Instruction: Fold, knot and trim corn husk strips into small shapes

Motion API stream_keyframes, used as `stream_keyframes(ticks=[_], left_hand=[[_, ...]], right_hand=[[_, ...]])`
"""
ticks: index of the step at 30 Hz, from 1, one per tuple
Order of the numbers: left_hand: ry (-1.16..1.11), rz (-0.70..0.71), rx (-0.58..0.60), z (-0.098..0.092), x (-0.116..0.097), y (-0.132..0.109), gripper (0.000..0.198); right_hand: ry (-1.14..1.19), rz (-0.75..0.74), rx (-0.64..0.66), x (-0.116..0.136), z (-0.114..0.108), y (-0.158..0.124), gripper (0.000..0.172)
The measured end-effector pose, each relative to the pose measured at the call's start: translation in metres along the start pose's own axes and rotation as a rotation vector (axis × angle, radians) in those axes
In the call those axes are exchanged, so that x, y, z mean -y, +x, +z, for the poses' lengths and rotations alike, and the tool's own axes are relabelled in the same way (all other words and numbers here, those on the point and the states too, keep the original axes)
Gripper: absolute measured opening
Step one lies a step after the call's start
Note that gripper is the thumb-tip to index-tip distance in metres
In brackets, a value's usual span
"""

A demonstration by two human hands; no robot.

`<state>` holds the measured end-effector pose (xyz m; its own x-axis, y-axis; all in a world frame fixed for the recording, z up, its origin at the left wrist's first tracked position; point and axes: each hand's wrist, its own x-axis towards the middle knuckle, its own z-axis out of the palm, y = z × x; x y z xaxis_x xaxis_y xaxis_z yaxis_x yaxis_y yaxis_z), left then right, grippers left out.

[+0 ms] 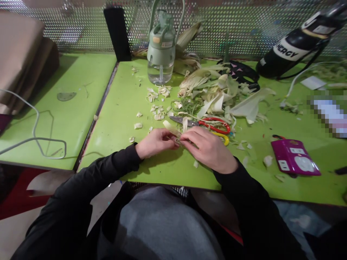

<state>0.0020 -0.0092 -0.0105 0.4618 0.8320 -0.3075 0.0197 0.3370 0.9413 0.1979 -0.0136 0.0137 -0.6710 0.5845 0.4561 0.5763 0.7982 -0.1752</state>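
Green table (pixel 271 119), seen from the head camera, with a second green table (pixel 70 108) butted against its left edge. A pile of husks (pixel 217 94) lies at the centre rear, just right of a pale green water bottle (pixel 161 47) that stands upright against the perforated back wall. A black bottle (pixel 295 47) lies tilted at the far right. A purple socket block (pixel 294 157) lies flat near the front right edge. Red-handled scissors (pixel 208 124) lie between the pile and the hands, blades pointing left, with a yellow handle (pixel 223 138) just beside them. Left hand (pixel 155 142) and right hand (pixel 208 148) rest on the table near its front edge, fingertips meeting; both sets of fingers are pinched together on a husk strip (pixel 170 127), whose pale free end sticks up and left, just in front of the scissor blades. Cut scraps (pixel 157 108) are scattered between bottle and hands.
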Motion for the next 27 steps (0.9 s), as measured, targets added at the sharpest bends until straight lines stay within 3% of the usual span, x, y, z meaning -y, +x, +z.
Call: stream_keyframes(ticks=[12, 17, 22, 27], left_hand=[[-0.031, 0.090, 0.111, -0.005, 0.009, 0.006, 0.013], [-0.055, 0.138, 0.113, -0.005, 0.010, 0.007, 0.014], [-0.038, 0.164, 0.110, -0.003, 0.005, 0.004, 0.012], [-0.078, 0.084, 0.045, -0.004, 0.002, 0.004, 0.008]], right_hand=[[0.028, 0.009, 0.036, -0.003, -0.002, -0.002, 0.013], [-0.023, -0.043, 0.018, 0.000, 0.000, -0.002, 0.013], [0.120, 0.032, 0.012, 0.001, 0.002, -0.001, 0.012], [0.210, 0.089, 0.005, -0.003, -0.004, -0.002, 0.009]])
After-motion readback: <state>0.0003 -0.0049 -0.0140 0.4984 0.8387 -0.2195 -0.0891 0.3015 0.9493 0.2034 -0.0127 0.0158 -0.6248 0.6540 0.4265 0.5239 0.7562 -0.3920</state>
